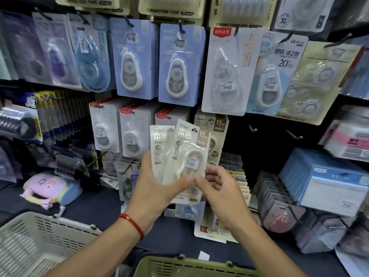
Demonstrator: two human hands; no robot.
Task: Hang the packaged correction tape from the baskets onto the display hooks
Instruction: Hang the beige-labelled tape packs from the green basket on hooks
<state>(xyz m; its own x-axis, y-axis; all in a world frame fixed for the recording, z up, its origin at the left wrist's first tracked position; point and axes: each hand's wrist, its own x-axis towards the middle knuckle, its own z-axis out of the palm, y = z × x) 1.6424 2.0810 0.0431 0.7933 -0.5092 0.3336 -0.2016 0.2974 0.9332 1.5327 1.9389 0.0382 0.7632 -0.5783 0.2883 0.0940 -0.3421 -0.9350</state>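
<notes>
Two cream packets of correction tape are held upright in front of the display wall, fanned so that the front packet overlaps the rear packet on its right side. Both are gripped by the left hand: the fingers are curled behind the packets and the thumb is pressed across the lower front of the nearer one. The right hand is placed at the lower right corner of the front packet, with its thumb and forefinger tips met just beside the left thumb tip; whether the packet edge is actually pinched between them cannot be told. A red bracelet is worn on the left wrist. Behind the packets, a matching cream packet is hung on the wall, and two bare hooks are seen to its right. A white basket is set at lower left and a green basket at the bottom edge.
</notes>
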